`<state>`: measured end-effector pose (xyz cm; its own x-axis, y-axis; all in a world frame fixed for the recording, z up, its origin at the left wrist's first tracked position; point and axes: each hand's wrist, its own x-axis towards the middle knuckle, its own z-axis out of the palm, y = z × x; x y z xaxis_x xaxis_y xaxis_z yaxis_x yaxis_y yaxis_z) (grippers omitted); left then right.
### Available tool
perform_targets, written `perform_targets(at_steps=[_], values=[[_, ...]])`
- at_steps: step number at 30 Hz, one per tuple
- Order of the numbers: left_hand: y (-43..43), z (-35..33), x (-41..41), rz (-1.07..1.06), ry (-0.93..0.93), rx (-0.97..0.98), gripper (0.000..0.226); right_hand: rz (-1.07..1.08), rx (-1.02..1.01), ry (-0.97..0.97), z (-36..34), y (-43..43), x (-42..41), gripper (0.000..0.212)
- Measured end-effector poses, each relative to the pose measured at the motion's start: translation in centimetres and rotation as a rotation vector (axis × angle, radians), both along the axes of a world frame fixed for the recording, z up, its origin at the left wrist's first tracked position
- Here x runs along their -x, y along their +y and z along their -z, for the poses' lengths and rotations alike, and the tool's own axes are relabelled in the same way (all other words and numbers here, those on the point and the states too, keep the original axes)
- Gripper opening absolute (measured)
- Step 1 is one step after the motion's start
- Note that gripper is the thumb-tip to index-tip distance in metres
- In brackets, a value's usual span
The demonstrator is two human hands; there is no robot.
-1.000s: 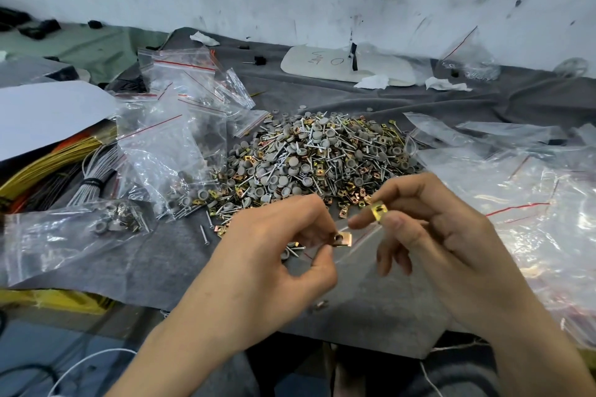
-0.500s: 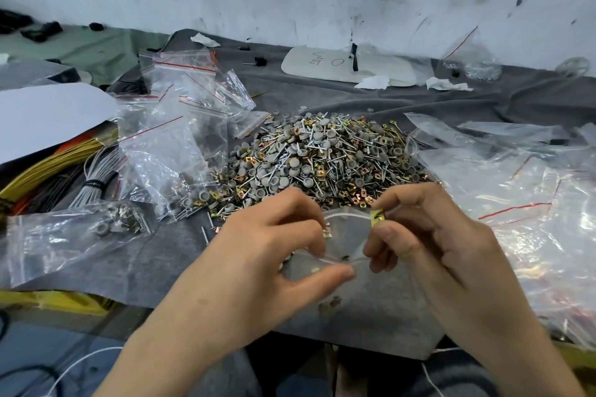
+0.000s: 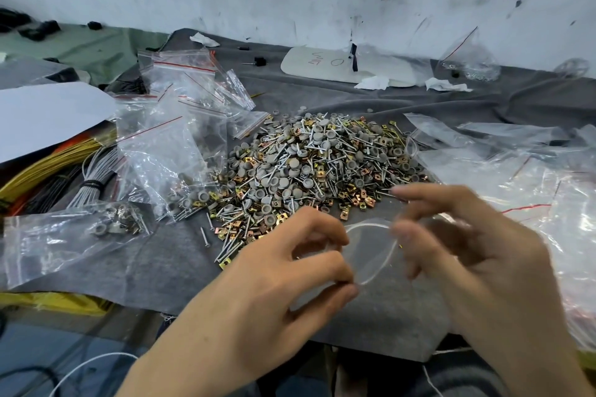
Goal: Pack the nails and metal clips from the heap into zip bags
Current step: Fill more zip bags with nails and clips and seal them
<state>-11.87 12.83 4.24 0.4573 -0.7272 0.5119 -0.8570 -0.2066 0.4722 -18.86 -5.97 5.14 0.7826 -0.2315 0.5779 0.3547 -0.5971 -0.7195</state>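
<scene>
Filling step: left hand (image 3: 274,274) pinches zip bag (image 3: 371,251) rim, mouth open; right hand (image 3: 467,255) blurred at mouth, grip can't tell; next prob. needs a pick from heap (image 3: 322,161).

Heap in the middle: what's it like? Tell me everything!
The heap is a low, wide mound of loose parts: silver nails, round grey caps and small brass-coloured square clips, all jumbled. It lies on the grey cloth. Clear bags overlap its left edge, and a few nails lie apart near its left front.
</scene>
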Motion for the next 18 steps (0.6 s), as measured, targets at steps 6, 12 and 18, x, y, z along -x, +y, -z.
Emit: perform_targets(at_steps=[6, 12, 18], values=[[0.8, 0.4, 0.3, -0.041, 0.042, 0.051, 0.022, 0.207, -0.139, 0.293, 5.1, -3.7, -6.2, 0.019], [1.1, 0.2, 0.0, -0.077, 0.048, 0.077, 0.022, 0.276, 0.225, 0.654, 12.3, -3.1, -11.4, 0.016], [1.4, 0.3, -0.3, -0.116, 0.050, 0.081, 0.023, 0.374, 0.240, 0.551, 13.1, -2.1, -12.0, 0.007]])
